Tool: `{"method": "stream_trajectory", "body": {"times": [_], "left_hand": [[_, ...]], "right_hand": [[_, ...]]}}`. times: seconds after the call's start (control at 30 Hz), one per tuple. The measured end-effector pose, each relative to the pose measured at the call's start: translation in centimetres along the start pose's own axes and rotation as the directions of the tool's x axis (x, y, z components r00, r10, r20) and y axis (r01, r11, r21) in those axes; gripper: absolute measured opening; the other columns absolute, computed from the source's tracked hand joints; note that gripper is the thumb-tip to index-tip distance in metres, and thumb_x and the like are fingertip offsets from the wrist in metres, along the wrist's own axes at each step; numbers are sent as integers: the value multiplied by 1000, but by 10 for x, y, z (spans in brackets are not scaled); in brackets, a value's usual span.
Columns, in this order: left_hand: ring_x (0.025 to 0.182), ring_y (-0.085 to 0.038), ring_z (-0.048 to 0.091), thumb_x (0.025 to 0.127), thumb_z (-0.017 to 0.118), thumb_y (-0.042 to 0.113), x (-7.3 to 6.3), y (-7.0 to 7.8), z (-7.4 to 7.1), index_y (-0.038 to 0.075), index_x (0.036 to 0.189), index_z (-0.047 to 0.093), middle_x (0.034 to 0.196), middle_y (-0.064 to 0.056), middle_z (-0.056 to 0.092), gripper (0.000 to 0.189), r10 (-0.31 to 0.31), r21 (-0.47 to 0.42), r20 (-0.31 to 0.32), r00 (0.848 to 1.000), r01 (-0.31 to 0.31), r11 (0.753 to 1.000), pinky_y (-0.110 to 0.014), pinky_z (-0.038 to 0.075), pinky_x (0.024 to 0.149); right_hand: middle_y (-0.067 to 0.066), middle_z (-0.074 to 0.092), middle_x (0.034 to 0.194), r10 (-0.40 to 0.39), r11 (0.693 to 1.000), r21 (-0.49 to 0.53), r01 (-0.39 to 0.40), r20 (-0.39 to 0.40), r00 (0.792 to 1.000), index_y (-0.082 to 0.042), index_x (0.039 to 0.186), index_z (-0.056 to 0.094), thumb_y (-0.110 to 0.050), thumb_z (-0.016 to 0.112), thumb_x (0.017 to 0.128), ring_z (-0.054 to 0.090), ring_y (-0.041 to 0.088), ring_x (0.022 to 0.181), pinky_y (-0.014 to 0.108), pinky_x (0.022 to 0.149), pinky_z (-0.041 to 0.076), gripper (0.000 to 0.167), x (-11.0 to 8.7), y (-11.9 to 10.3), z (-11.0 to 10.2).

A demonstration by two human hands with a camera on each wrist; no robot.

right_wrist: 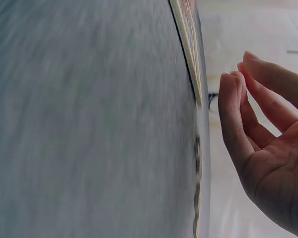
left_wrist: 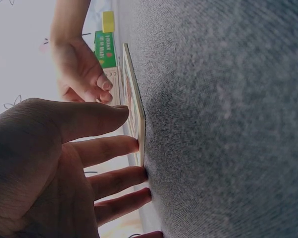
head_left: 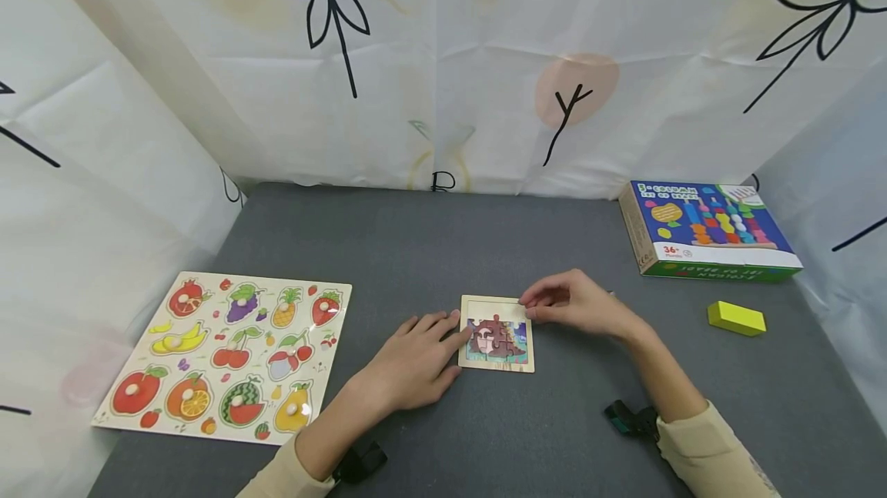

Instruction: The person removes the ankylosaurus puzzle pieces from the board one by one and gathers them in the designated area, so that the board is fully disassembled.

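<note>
A small wooden jigsaw tray [head_left: 496,332] with a colourful picture lies flat on the grey table [head_left: 416,252], in the middle near me. My left hand [head_left: 449,326] rests on the table with straight fingers, and their tips press the tray's left edge [left_wrist: 139,141]. My right hand [head_left: 539,305] hovers at the tray's far right corner, its fingers loosely bent. One fingertip [left_wrist: 106,83] touches the frame. In the right wrist view the right hand [right_wrist: 241,94] holds nothing, and the tray [right_wrist: 188,44] shows edge-on.
A large fruit peg-puzzle board [head_left: 225,355] lies at the left. At the back right stands a blue toy box [head_left: 707,230], with a yellow block [head_left: 736,318] in front of it. White printed curtains close in the back and both sides.
</note>
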State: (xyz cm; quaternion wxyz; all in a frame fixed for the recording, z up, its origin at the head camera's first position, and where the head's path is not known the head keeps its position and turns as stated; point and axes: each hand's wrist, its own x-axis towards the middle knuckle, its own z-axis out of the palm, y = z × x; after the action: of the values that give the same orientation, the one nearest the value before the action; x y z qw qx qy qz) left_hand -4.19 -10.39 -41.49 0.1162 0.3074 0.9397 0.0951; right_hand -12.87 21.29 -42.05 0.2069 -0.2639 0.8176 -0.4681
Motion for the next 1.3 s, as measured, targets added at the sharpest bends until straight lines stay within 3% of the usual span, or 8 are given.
{"method": "stream_trajectory", "body": {"times": [0.37,0.57,0.7,1.03,1.3], "left_hand": [[157,-30,49,108,65,36,2,-2,2,18,161,54,170,-8,50,57,-5,-9,0,1000,5,1000,-60,44,125],[157,-29,49,108,66,36,2,-3,2,16,160,53,170,-8,51,58,-10,-3,0,1000,10,1000,-60,44,125],[157,-29,48,107,67,36,1,-2,1,15,161,52,170,-9,50,59,-1,-10,2,1000,1,1000,-61,44,125],[158,-34,45,108,67,34,1,-5,1,33,156,57,172,-14,46,50,65,-2,18,998,-65,998,-66,44,123],[158,-35,45,107,68,32,0,-5,0,36,155,59,172,-14,46,49,74,-10,28,997,-73,997,-67,44,123]], "right_hand": [[15,82,105,-70,997,26,68,101,992,1,117,79,-7,73,103,72,7,87,23,80,61,17,26,-15,29],[18,81,101,-42,999,33,37,151,988,4,120,76,-9,71,104,75,16,84,24,80,62,21,40,-23,42],[18,82,98,3,1000,14,-5,177,984,5,121,75,-10,70,105,76,16,82,25,77,63,23,45,-26,46],[18,82,95,20,1000,-4,-19,215,977,8,120,75,-6,67,106,77,16,74,29,67,63,21,52,-26,47],[16,82,95,26,1000,-15,-23,231,973,6,118,75,-6,67,106,74,13,71,26,66,60,19,52,-30,50]]}}
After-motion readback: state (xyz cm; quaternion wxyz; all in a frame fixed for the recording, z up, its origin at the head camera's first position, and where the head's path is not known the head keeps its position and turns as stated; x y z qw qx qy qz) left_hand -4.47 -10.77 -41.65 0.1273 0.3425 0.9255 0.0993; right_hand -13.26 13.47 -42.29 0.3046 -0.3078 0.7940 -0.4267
